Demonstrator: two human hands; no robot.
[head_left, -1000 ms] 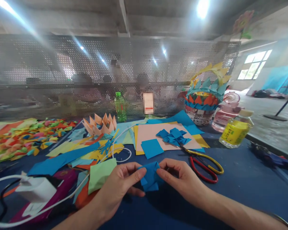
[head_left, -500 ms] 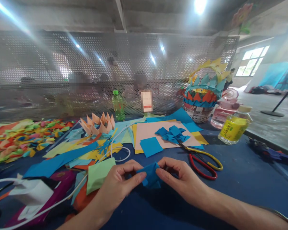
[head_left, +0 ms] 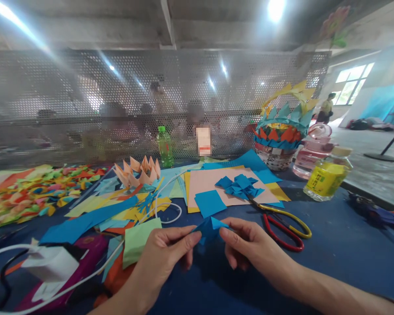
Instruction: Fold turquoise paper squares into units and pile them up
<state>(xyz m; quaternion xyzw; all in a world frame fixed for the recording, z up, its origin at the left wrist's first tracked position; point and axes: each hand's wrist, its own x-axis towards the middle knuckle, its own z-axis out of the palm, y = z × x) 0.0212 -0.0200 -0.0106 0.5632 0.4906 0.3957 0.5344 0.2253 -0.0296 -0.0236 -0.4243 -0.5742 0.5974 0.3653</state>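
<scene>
I am pinching a small folded blue paper point(head_left: 210, 228) between both hands, on my side of the pink sheet point(head_left: 198, 181). My left hand point(head_left: 172, 245) is gripping its left side between thumb and forefinger; my right hand point(head_left: 249, 240) is pinching its right corner the same way, the other fingers curling loosely below. I am holding the two sides apart probably because thin paper would be sagging or springing open otherwise, and the piece is seemingly hanging just above the dark blue counter point(head_left: 341, 247) so my fingertips are getting room underneath.

A flat blue square point(head_left: 210, 203) is lying over the near left edge of the pink sheet, apparently within easy reach. Folded blue pieces point(head_left: 241, 186) are heaping up on top of that sheet, perhaps so they are standing out against the pale colour. The scissors point(head_left: 273, 209) are resting at its near right corner, handles facing my right side, likely for a quick pick-up. A green square point(head_left: 139, 240) is sitting left of the sheet and nearer me.
</scene>
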